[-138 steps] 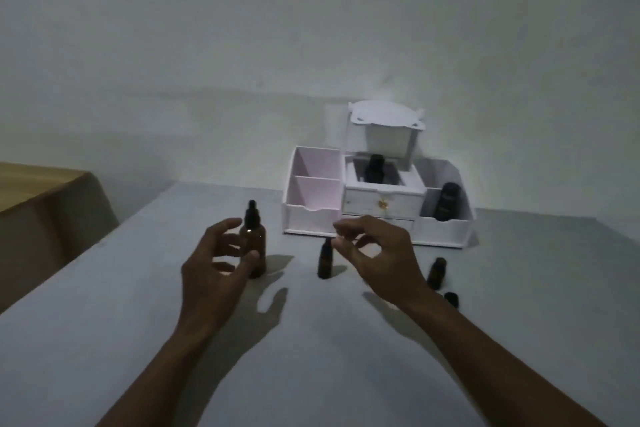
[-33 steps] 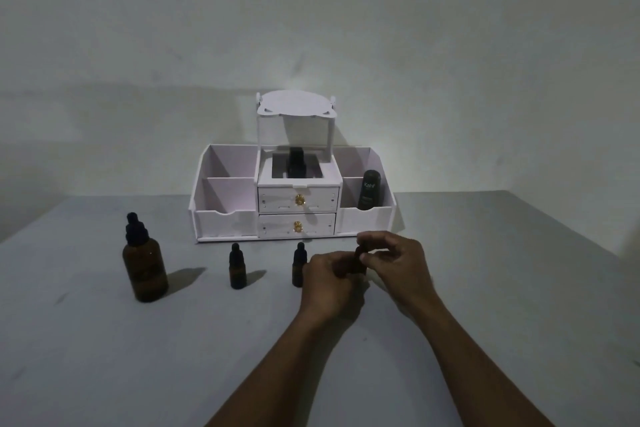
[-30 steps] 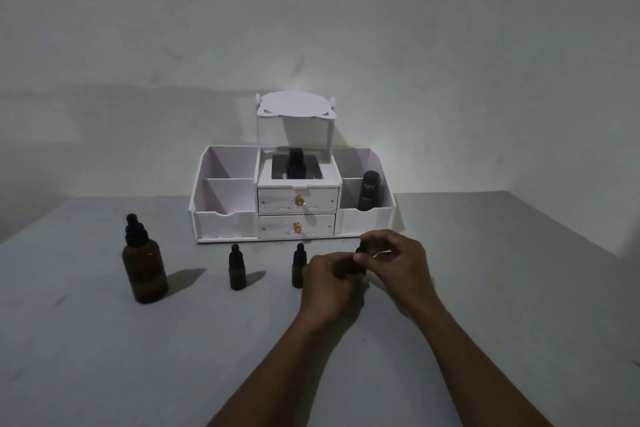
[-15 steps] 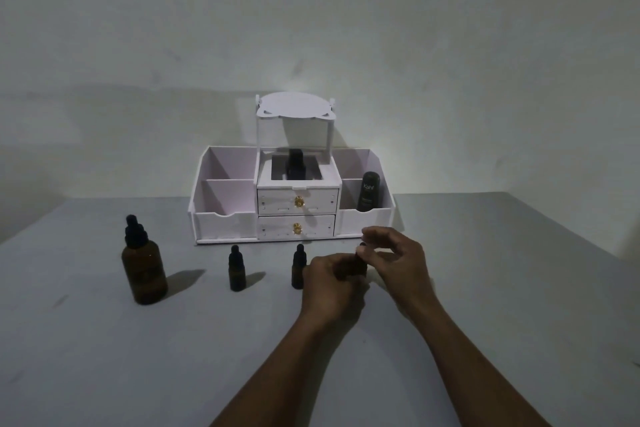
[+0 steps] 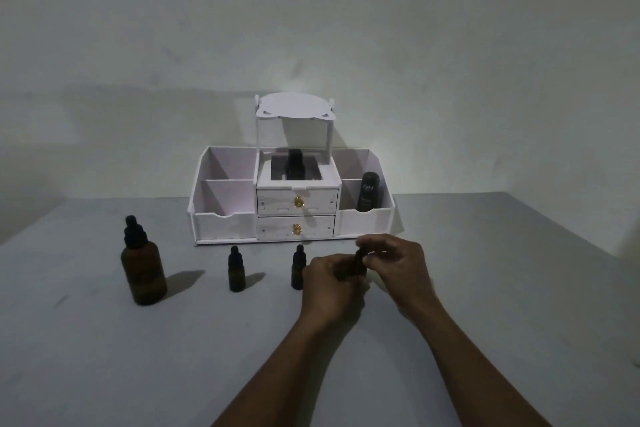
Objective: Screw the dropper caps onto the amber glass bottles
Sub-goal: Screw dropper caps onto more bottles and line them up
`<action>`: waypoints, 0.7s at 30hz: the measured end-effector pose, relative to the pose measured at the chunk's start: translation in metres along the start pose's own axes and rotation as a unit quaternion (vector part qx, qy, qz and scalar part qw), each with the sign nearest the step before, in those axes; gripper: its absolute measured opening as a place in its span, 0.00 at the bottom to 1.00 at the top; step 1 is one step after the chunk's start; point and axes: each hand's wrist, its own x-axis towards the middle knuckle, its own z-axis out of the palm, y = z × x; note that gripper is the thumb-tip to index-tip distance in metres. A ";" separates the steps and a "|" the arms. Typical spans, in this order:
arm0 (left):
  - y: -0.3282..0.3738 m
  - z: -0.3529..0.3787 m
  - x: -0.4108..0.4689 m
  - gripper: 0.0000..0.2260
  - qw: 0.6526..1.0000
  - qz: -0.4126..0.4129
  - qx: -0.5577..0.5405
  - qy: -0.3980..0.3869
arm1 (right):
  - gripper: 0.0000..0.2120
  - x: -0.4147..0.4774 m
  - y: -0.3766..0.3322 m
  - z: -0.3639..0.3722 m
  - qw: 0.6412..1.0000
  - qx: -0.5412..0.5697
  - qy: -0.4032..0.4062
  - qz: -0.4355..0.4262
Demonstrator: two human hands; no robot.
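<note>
Gripping the small amber bottle (image 5: 350,273), the left hand (image 5: 330,288) steadied it while the right hand (image 5: 403,270) pinched its dropper cap (image 5: 359,254), evidently for twisting.

The big bottle (image 5: 143,274) at the left is brown glass with a soft shine, and its black cap (image 5: 134,234) looks dull. The grey worktop (image 5: 104,357) is smooth and matt. The white box (image 5: 221,225) looks like smooth board, with shiny gold knobs (image 5: 298,202).
</note>
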 end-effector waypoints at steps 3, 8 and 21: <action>0.000 0.000 0.001 0.11 1.000 0.002 0.020 -0.001 | 0.09 0.001 0.000 -0.001 1.000 -0.006 0.005 0.006; 0.000 0.001 0.001 0.11 1.000 0.010 0.025 0.011 | 0.11 0.002 0.001 0.002 1.000 -0.002 0.027 0.012; 0.002 0.001 0.001 0.10 1.000 -0.002 0.011 0.012 | 0.10 -0.001 -0.001 0.001 1.000 -0.002 0.022 0.020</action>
